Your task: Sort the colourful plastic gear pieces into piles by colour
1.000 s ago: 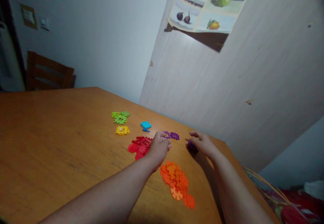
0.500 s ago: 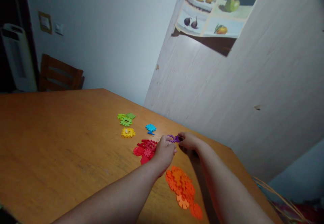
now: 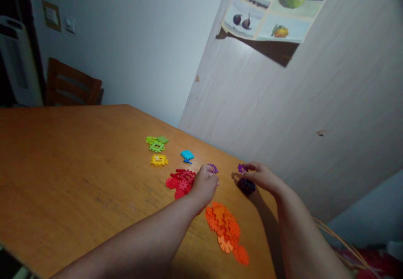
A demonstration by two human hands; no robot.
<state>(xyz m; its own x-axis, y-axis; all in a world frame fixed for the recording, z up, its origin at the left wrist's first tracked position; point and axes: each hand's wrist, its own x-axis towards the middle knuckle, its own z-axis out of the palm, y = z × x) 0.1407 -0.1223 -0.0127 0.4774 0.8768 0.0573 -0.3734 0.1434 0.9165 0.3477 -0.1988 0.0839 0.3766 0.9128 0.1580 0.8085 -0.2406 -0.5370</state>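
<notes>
My left hand point(image 3: 204, 183) is closed on a purple toothed plastic piece point(image 3: 213, 168), whose edge shows past the fingers. To the right, my right hand point(image 3: 260, 176) pinches a smaller purple gear-shaped piece point(image 3: 242, 168) between thumb and fingers, above the table. Beneath it lies a dark purple pile point(image 3: 246, 186), in shadow. Red pieces point(image 3: 181, 182) lie just left of my left hand and are partly hidden by it. Nearer to me, between my forearms, spreads a heap of orange disc and gear pieces point(image 3: 223, 224).
On the wooden table point(image 3: 94, 157), farther off, lie green pieces point(image 3: 156, 144), yellow pieces point(image 3: 159, 160) and blue pieces point(image 3: 187, 156). A wall point(image 3: 270, 115) runs along the table's far right edge. A wooden chair point(image 3: 72, 83) stands beyond the far left edge.
The two hands have parted. My right hand has moved right with a small purple piece, uncovering the dark purple pile. My left hand stays nearly in place, holding its purple piece.
</notes>
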